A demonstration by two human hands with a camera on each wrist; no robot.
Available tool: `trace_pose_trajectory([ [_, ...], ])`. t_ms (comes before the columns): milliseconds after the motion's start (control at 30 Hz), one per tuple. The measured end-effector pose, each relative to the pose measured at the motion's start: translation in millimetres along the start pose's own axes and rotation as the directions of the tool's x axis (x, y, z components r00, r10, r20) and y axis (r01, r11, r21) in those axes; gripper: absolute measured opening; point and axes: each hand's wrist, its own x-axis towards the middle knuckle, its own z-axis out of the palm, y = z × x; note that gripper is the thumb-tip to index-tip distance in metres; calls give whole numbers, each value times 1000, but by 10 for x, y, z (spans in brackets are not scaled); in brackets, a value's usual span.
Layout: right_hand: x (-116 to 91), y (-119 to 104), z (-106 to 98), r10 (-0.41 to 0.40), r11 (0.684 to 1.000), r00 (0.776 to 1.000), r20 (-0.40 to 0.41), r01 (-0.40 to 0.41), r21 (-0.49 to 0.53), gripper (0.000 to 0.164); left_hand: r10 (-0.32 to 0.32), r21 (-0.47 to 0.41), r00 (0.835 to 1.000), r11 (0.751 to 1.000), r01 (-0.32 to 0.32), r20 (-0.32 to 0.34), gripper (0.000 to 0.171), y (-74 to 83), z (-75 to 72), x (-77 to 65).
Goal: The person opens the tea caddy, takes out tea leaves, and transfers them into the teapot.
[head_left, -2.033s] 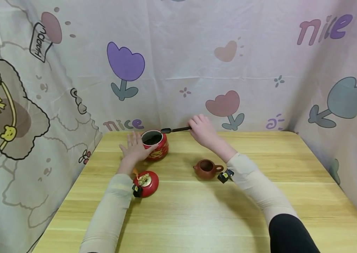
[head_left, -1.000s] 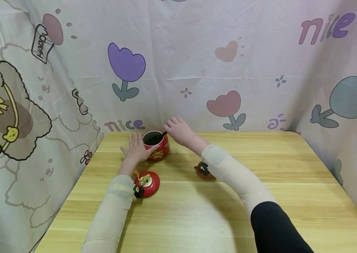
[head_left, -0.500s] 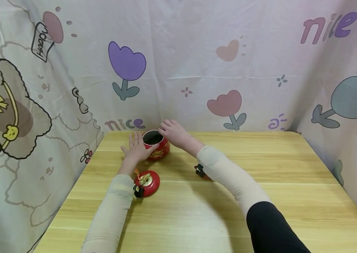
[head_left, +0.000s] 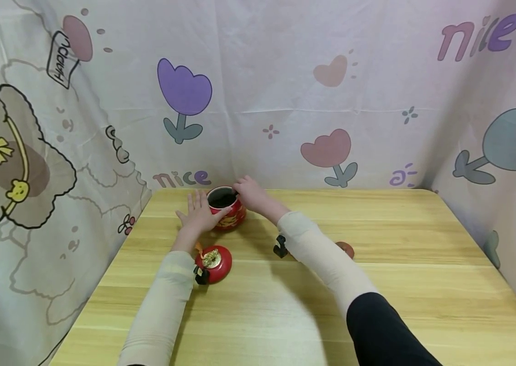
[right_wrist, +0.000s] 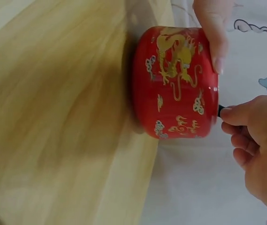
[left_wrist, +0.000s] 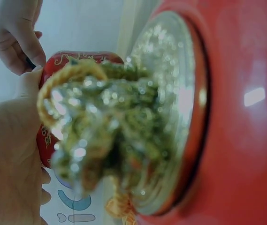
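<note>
A red jar [head_left: 228, 221] with gold dragon decoration stands at the table's back left, its dark mouth uncovered. Spread across its left side is my left hand [head_left: 198, 216], the thumb lying straight along the front near the rim. My right hand [head_left: 253, 195] is at the right rim and pinches the thin black handle of a small scoop [right_wrist: 221, 110]. Its head is hidden inside the jar. In the left wrist view the jar's red lid [left_wrist: 246, 154], with a gold figure knob [left_wrist: 110, 126] and orange cord, fills the foreground.
On the wooden table [head_left: 249, 315], the lid lies near my left wrist. My right forearm covers most of a brown teapot seen earlier. A small round brown thing [head_left: 346, 249] shows beyond that forearm. A printed curtain [head_left: 258, 76] hangs behind the table.
My right hand has moved left with the scoop to the jar, and the scoop's head has gone inside. The forearm now hides the teapot. My left hand stays at the jar.
</note>
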Motion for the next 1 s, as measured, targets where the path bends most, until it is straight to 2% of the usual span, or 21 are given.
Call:
trace_pose_trajectory([
  [233,3,9,34,60,981,998,-30,-53,186,16,1,6,1000,1000,-1,-5,121,4,-4,4],
  [367,-6,24,34,87,963,995,-46,-73,258,15,6,9,1000,1000,-6,-8,121,8,-8,-4],
  [700,-42,121,55,168,895,984,-62,-126,428,13,0,-20,1000,1000,0,-20,120,-2,12,-24],
  [800,-66,153,37,167,880,983,-74,-115,462,13,1,-24,1000,1000,-1,-17,120,0,14,-20],
  [867,-85,177,27,171,880,982,-80,-116,460,13,-1,-29,1000,1000,1,-13,120,-1,14,-20],
  [1000,-123,236,-3,206,869,976,-74,-148,471,12,0,-34,1000,999,0,-8,121,-6,16,-16],
])
